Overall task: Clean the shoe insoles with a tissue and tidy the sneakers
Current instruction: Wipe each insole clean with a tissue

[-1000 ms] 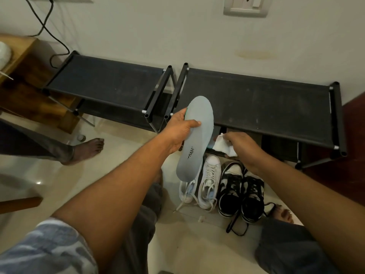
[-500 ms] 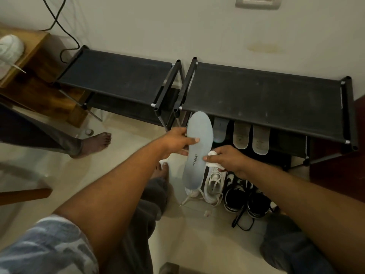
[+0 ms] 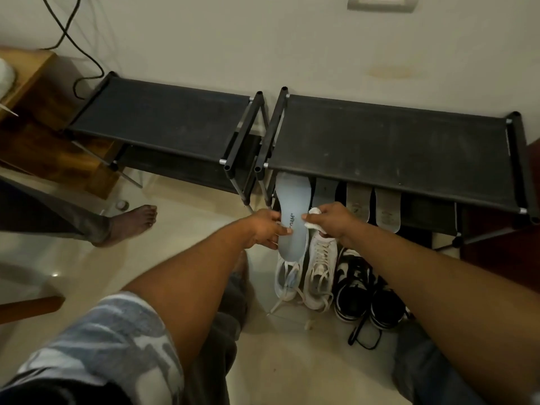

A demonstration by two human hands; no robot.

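Insole (image 3: 292, 211): lowered since the earlier frame, now mid-frame, heel down over the white sneakers (image 3: 320, 267).
Left hand (image 3: 263, 229): fingers clamped on its left edge, steadying it for wiping.
Right hand (image 3: 333, 220): fingers pinching the tissue (image 3: 315, 211) against its right edge.
Other insoles (image 3: 387, 210): propped under the shoe rack (image 3: 394, 147), probably set aside.

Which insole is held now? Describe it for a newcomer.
Find the black rack on the right; insoles show under its front edge. The leftmost is the pale blue insole, above the white sneakers. Only it is gripped by the left hand, with the tissue in the right hand against it; the other insoles are grey or beige.
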